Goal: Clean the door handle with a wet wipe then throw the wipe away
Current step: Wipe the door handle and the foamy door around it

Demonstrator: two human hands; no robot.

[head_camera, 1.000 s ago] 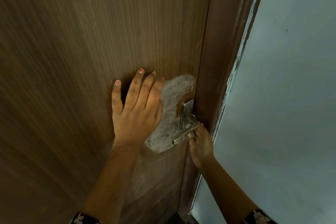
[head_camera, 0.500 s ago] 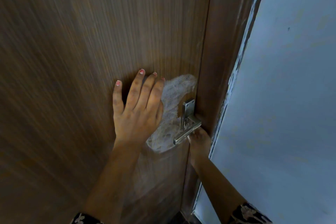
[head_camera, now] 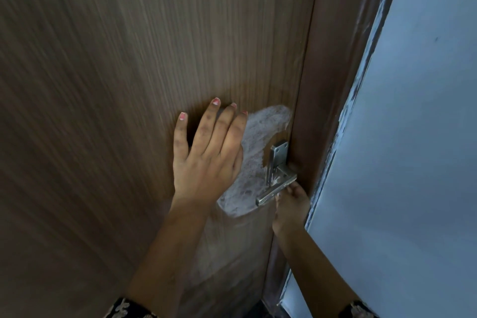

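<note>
Near the door's right edge, the flat brushed-metal lever handle [head_camera: 277,188] projects from its screwed rectangular plate. Right hand [head_camera: 291,205] curls beneath the lever; its grip cannot be determined. Left hand [head_camera: 206,160] lies flat, fingers spread, holding nothing, on the wood-grain door [head_camera: 129,72] beside a whitish worn patch [head_camera: 254,157].

Brown wooden door [head_camera: 116,85] bearing a metal handle [head_camera: 277,178]

A pale, scuffed patch [head_camera: 254,155] lies on the door just left of the handle; the frame [head_camera: 333,85] runs right of it.
</note>
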